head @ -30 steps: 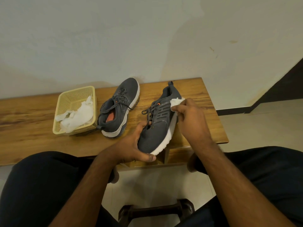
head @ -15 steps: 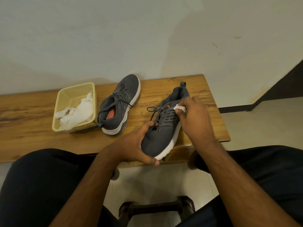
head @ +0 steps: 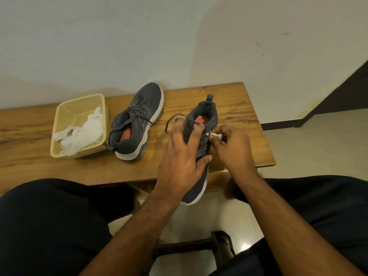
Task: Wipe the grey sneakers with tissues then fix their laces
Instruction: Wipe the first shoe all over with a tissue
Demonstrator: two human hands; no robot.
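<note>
A grey sneaker [head: 207, 114] with a white sole lies at the table's front edge, toe towards me and over the edge. My left hand [head: 182, 156] lies over its laces and upper, thumb hooked on the right side. My right hand [head: 232, 148] pinches a small wad of white tissue [head: 216, 135] against the sneaker's right side. A loose lace end [head: 171, 119] loops out to the left. The second grey sneaker [head: 137, 122] stands on the table further left, untouched.
A yellow plastic basket [head: 67, 110] holding crumpled white tissues [head: 83, 134] stands at the left on the wooden table [head: 235, 102]. A wall runs behind. My dark-trousered knees flank a dark stool bar [head: 191, 248] on the tiled floor.
The sneaker has turned so its heel points away and its opening faces up. My left hand moved from under the toe onto the laces. My right hand with the tissue dropped to the sneaker's right side.
</note>
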